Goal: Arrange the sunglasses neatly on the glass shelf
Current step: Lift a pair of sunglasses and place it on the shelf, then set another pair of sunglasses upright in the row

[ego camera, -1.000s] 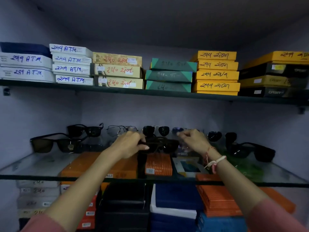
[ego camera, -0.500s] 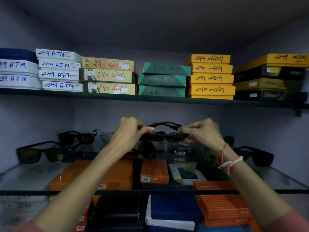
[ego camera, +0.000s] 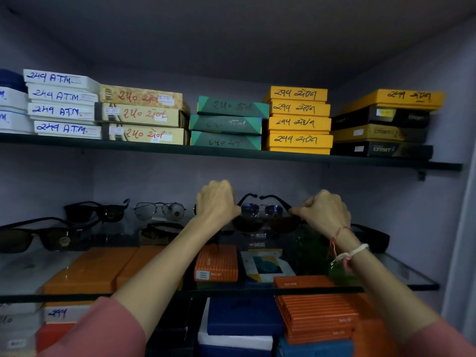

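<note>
I hold a pair of dark sunglasses in the air above the middle of the glass shelf. My left hand grips its left end and my right hand grips its right end. Its temple arms point away from me. Behind it on the shelf stands a blue-lensed pair. Further left are a clear-lens aviator pair, a black pair and a large dark pair. Another dark pair lies in front of the aviators. A black pair sits at the right.
The upper shelf carries stacks of white, beige, green, yellow and black boxes. Under the glass lie orange boxes, a striped orange box and blue boxes. Walls close in at the left, back and right.
Both hands lifted the dark sunglasses off the shelf's middle and now hold them higher and a little further back. The view has shifted slightly.
</note>
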Demonstrator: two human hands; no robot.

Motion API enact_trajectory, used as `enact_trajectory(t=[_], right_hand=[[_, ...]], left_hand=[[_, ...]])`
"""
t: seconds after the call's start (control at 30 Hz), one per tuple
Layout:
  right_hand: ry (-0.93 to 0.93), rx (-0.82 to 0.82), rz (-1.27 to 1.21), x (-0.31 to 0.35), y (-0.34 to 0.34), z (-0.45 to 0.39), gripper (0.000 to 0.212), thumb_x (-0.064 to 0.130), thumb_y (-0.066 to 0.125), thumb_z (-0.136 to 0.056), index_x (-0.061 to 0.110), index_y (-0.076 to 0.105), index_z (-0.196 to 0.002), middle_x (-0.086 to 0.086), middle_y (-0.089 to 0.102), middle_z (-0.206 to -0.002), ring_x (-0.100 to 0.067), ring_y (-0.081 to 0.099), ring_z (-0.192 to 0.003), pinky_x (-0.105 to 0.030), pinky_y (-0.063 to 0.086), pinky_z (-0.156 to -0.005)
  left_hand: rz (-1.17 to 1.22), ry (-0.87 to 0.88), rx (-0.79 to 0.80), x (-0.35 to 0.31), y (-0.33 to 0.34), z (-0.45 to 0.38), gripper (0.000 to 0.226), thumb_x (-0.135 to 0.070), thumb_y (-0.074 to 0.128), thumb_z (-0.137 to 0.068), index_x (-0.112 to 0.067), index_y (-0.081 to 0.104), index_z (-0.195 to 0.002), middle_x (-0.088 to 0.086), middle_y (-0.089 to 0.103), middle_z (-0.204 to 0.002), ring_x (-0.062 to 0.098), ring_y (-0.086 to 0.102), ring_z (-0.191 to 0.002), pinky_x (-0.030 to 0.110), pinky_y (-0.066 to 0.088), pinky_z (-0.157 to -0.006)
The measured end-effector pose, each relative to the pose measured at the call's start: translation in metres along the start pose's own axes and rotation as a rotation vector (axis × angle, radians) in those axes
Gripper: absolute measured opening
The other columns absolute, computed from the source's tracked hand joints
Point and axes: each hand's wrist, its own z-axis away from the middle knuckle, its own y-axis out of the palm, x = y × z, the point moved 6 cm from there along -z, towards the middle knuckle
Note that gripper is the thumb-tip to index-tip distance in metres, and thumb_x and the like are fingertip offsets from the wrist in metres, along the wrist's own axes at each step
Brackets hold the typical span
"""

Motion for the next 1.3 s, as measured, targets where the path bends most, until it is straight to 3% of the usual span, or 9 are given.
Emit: enact_trajectory(t=[0.27, 0.33, 0.43, 0.57, 0.73, 0.9, 1.07, 1.2, 1.3], right_hand=[[0.098, 0.109, 0.089, -0.035, 0.004, -0.017, 0.032, 0.040, 0.068, -0.076, 0.009, 0.076, -0.075, -0.012, 0.073, -0.094, -0.031, 0.065, -0.086, -0.033, 0.051, -0.073], [0.111, 0.128, 0.109, -0.043, 0.006, -0.017, 0.035, 0.040, 0.064, -0.081, 0.006, 0.074, -0.086, -0.016, 0.069, -0.112, -0.033, 0.061, -0.107, -0.035, 0.051, -0.086], [0.140, 0.160, 0.079, -0.051, 0.010, -0.017, 0.031, 0.029, 0.053, -0.093, 0.004, 0.067, -0.081, -0.024, 0.059, -0.133, -0.038, 0.051, -0.125, -0.030, 0.042, -0.081], [0.028, 0.214, 0.314, -0.047, 0.017, -0.028, 0.043, 0.046, 0.059, -0.083, 0.007, 0.069, -0.098, -0.012, 0.062, -0.122, -0.031, 0.052, -0.118, -0.037, 0.041, -0.093], [-0.009, 0.304, 0.461, -0.048, 0.027, -0.035, 0.039, 0.055, 0.059, -0.081, 0.017, 0.057, -0.083, -0.009, 0.062, -0.122, -0.029, 0.051, -0.118, -0.036, 0.033, -0.085], [-0.046, 0.238, 0.665, -0.029, 0.019, -0.030, 0.065, 0.071, 0.054, -0.079, 0.017, 0.066, -0.115, -0.009, 0.053, -0.134, -0.029, 0.043, -0.129, -0.040, 0.034, -0.099], [-0.226, 0.070, 0.290, 0.032, 0.021, -0.012, 0.043, 0.044, 0.063, -0.085, 0.005, 0.073, -0.101, -0.017, 0.062, -0.114, -0.037, 0.062, -0.104, -0.036, 0.050, -0.079], [-0.299, 0.253, 0.033, 0.082, 0.053, 0.013, 0.027, 0.033, 0.065, -0.085, 0.010, 0.079, -0.086, -0.014, 0.077, -0.096, -0.031, 0.070, -0.093, -0.031, 0.052, -0.073], [-0.288, 0.418, -0.059, 0.104, 0.087, 0.030, 0.047, 0.047, 0.067, -0.083, 0.002, 0.077, -0.076, -0.018, 0.077, -0.081, -0.025, 0.070, -0.076, -0.034, 0.052, -0.070]], left_hand=[[0.150, -0.159, 0.177, -0.018, 0.044, -0.010, 0.029, -0.018, 0.068, -0.072, -0.013, 0.050, -0.049, 0.005, 0.056, -0.045, 0.013, 0.053, -0.044, 0.021, 0.033, -0.040], [0.160, -0.175, 0.239, -0.022, 0.057, -0.008, 0.025, -0.020, 0.066, -0.074, -0.014, 0.055, -0.052, 0.004, 0.060, -0.043, 0.009, 0.055, -0.042, 0.021, 0.035, -0.042], [0.158, -0.173, 0.288, -0.027, 0.067, -0.006, 0.017, -0.026, 0.067, -0.076, -0.012, 0.065, -0.066, 0.000, 0.057, -0.039, 0.007, 0.054, -0.041, 0.021, 0.039, -0.042], [0.162, -0.178, 0.307, -0.029, 0.067, -0.006, 0.019, -0.029, 0.070, -0.077, -0.013, 0.066, -0.069, -0.002, 0.058, -0.040, 0.005, 0.054, -0.041, 0.022, 0.038, -0.042], [0.200, -0.174, 0.401, -0.024, 0.068, -0.006, 0.027, -0.035, 0.072, -0.079, -0.009, 0.074, -0.085, 0.000, 0.072, -0.059, 0.009, 0.069, -0.056, 0.025, 0.055, -0.064], [0.223, -0.137, 0.347, -0.003, 0.052, -0.007, 0.039, -0.049, 0.068, -0.080, -0.011, 0.077, -0.073, 0.001, 0.080, -0.072, 0.007, 0.071, -0.061, 0.022, 0.053, -0.064], [0.148, -0.119, 0.168, 0.046, 0.012, -0.005, 0.026, -0.032, 0.067, -0.085, -0.010, 0.079, -0.078, 0.004, 0.079, -0.079, 0.019, 0.073, -0.079, 0.031, 0.058, -0.074], [0.035, -0.095, 0.189, 0.078, 0.001, 0.004, 0.028, -0.040, 0.068, -0.085, -0.014, 0.077, -0.091, 0.005, 0.076, -0.102, 0.023, 0.068, -0.095, 0.032, 0.053, -0.080], [-0.029, -0.052, 0.293, 0.093, 0.006, 0.016, 0.030, -0.044, 0.071, -0.081, -0.018, 0.075, -0.093, 0.002, 0.074, -0.108, 0.020, 0.065, -0.103, 0.032, 0.046, -0.087]])
